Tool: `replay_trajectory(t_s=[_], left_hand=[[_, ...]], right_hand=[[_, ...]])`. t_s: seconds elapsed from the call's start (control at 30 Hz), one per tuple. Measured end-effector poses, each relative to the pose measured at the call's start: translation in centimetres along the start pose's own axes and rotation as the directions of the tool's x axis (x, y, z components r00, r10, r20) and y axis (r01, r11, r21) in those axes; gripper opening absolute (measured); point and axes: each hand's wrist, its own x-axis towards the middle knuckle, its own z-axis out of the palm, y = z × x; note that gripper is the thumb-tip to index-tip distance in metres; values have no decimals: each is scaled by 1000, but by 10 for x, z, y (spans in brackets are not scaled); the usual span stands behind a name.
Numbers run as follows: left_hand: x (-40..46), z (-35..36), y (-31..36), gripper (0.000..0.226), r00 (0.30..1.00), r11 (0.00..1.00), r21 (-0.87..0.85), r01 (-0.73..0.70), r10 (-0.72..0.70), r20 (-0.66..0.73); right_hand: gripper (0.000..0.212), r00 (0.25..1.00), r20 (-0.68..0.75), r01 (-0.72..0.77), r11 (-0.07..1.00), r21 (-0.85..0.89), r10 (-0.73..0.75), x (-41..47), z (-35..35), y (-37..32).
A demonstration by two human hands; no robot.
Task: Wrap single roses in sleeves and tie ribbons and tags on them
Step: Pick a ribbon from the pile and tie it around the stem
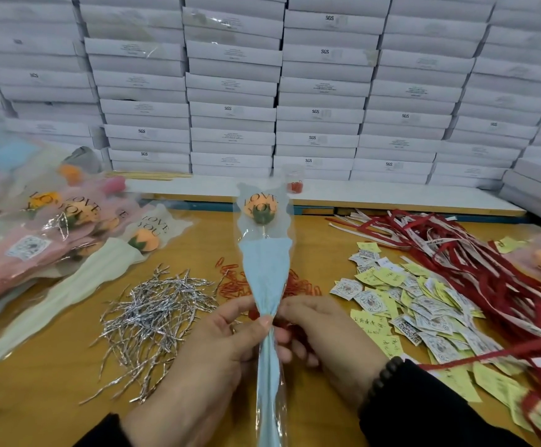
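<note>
While upright between both hands, the sleeved rose point(265, 253) is pinched — left hand point(211, 346), right hand point(324, 333).

Sleeve point(265, 272): clear glossy plastic film at the top, matt pale-blue paper-like liner below. Rose point(260, 210): matt, soft-looking orange head with a green base. Twist ties point(153, 312), near left: shiny silver metallic foil. Paper clips point(233, 280): smooth red coating. Tags point(417, 312), right: matt paper, white and yellow. Ribbons point(475, 269), far right: red with white strips; fabric or paper cannot be told. Table point(37, 398): smooth wood-look surface. Boxes point(230, 91), far: matt white card.
</note>
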Motion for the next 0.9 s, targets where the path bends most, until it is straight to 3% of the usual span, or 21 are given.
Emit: replay_trajectory(t_s=[0.2,0.37,0.53,0.6,0.9], left_hand=[[-2,2,1,32,999,998,54,-20,18,37],[0,2,-3,36,998,989,134,-66,68,-11],[7,-3,-5,35,973,989,78,-122,135,-188],[7,-4,-3,40,965,988,22,-151,152,-214],[7,-12,10,15,921,965,54,-256,260,-290]], right_hand=[[26,999,46,-10,992,129,4,-1,0,4],[29,1000,-10,28,984,177,-26,1,-1,6],[26,999,-12,44,985,165,-43,-1,0,8],[26,999,-16,53,989,140,-51,-2,0,8],[40,996,-58,74,997,13,-73,-5,-2,6]])
